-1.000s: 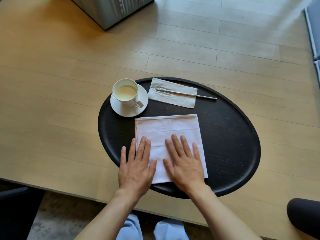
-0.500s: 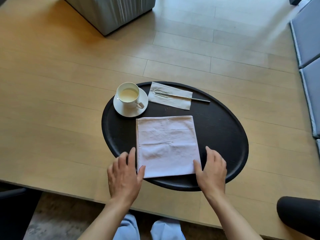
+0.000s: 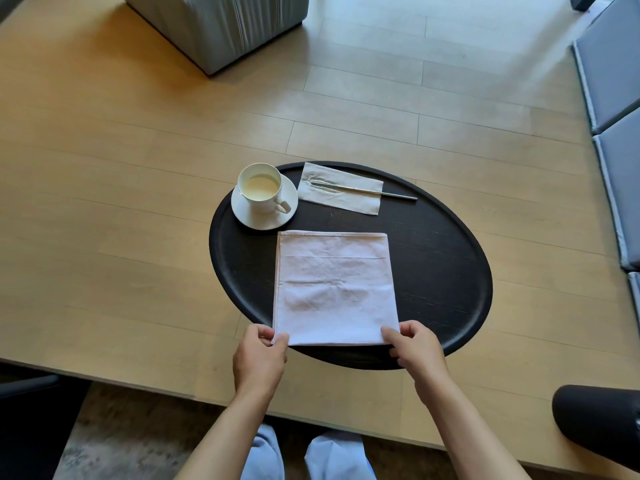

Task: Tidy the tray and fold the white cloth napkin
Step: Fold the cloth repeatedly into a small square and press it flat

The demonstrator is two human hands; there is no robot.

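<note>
A white cloth napkin (image 3: 334, 289) lies folded into a rectangle on the black oval tray (image 3: 446, 271). My left hand (image 3: 259, 358) pinches the napkin's near left corner. Its near right corner is pinched by my right hand (image 3: 415, 348). At the tray's far left a white cup (image 3: 260, 188) of pale drink stands on a saucer (image 3: 287, 216). Beside it lies a smaller grey napkin (image 3: 341, 194) with a metal utensil (image 3: 388, 194) on it.
The tray rests on a light wooden table (image 3: 121, 237), its near rim close to the table's front edge. A grey upholstered block (image 3: 221, 26) stands at the far side, blue-grey cushions (image 3: 616, 98) at the right, a dark rounded object (image 3: 595, 424) near right.
My hands slid off the top of the napkin to its near corners and closed on them. The camera view shifted slightly back.
</note>
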